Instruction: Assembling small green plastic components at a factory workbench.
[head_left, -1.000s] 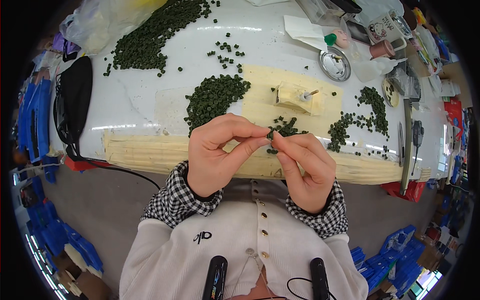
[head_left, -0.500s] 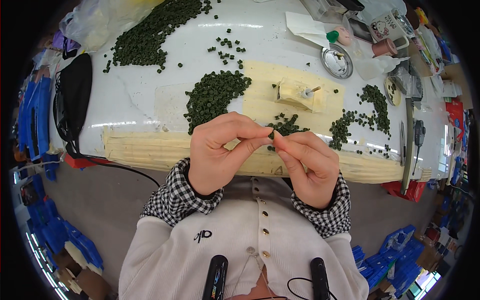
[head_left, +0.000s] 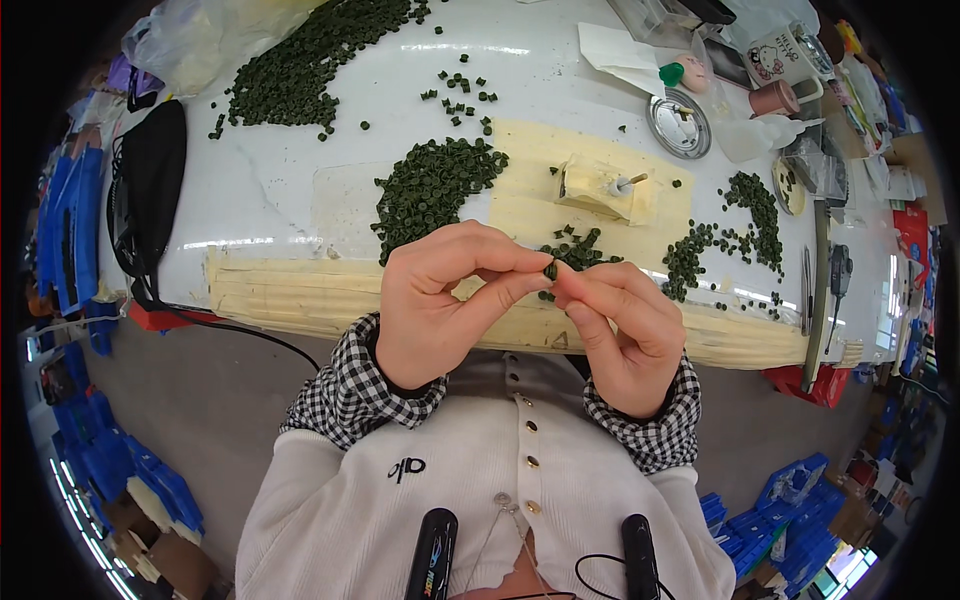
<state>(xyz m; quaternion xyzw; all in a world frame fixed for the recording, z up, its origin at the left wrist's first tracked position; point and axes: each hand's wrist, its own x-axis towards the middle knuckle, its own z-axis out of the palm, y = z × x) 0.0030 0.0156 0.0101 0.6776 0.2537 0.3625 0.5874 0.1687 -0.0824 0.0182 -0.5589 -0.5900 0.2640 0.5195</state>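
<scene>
My left hand [head_left: 440, 295] pinches a small dark green spool-shaped piece [head_left: 551, 270] between thumb and forefinger. Close beside it, my right hand [head_left: 630, 325] has its fingers bent and closed, their tips against or very near the piece; what they hold, if anything, is too small to make out. Past my fingertips lies a small group of the same green pieces [head_left: 578, 247], partly hidden by my hands. A large heap of green pieces [head_left: 430, 190] sits beyond my left hand. To the right, several more form a scattered pile [head_left: 688, 258].
Beyond my hands, a cream block [head_left: 592, 188] with a thin peg stands on yellow tape. A bigger green heap [head_left: 290, 85] lies far left, near a clear plastic bag [head_left: 205, 45]. Far right are a round metal dish [head_left: 678, 125], a mug [head_left: 775, 58] and a squeeze bottle [head_left: 752, 138].
Both hands stay almost in place. The right fingertips have shifted slightly, showing more of the green piece in the left pinch. The table view has moved a little.
</scene>
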